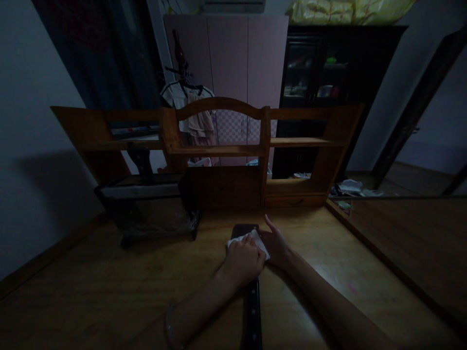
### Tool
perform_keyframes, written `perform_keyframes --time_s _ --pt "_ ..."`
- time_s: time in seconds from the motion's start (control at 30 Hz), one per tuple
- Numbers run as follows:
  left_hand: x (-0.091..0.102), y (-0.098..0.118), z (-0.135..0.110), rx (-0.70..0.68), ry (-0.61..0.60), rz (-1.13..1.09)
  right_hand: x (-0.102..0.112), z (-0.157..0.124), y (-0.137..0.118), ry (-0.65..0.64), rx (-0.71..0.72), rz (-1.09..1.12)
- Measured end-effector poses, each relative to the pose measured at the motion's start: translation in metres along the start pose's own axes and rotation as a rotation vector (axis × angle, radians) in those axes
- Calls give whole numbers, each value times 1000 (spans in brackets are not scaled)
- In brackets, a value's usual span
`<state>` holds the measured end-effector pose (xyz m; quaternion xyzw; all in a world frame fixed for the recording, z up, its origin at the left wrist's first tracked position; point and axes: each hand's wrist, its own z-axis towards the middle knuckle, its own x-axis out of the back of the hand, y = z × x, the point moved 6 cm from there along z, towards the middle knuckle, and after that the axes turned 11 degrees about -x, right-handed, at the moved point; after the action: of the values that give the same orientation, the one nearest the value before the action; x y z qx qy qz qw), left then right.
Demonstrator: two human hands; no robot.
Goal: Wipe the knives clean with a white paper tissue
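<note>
A knife with a broad dark blade (245, 227) and a black riveted handle (253, 311) lies on the wooden desk, its handle toward me. A folded white cloth or tissue (260, 245) rests across the blade. My left hand (242, 260) is closed on this cloth and presses it against the blade, hiding much of the metal. Close on the right side, my right hand (276, 247) has its thumb stretched up and away. Its other fingers reach toward the blade's edge and the cloth, and their tips are partly hidden.
A wooden shelf unit (219, 150) stands along the desk's back. At the back left is a dark-framed, clear-sided holder (153, 209) with a dark handled object (140, 160) upright at it. A raised wooden edge (383, 265) borders the desk (175, 287) on the right.
</note>
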<state>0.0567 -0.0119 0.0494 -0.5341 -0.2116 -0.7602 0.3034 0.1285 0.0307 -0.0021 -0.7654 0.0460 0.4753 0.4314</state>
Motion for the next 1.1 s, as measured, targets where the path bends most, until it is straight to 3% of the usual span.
perform_keyframes --time_s 0.3,0.6,0.9,1.1 --pt "-3 -6 -1 79 -153 92 -15 -5 1 -56 3 68" --pt "1 -13 -3 149 -121 74 -16 -6 0 -64 -12 110" --pt "0 20 -5 -167 -34 42 -6 -2 0 9 2 49" --pt "2 14 -4 -168 34 -63 -2 -3 2 68 -15 17"
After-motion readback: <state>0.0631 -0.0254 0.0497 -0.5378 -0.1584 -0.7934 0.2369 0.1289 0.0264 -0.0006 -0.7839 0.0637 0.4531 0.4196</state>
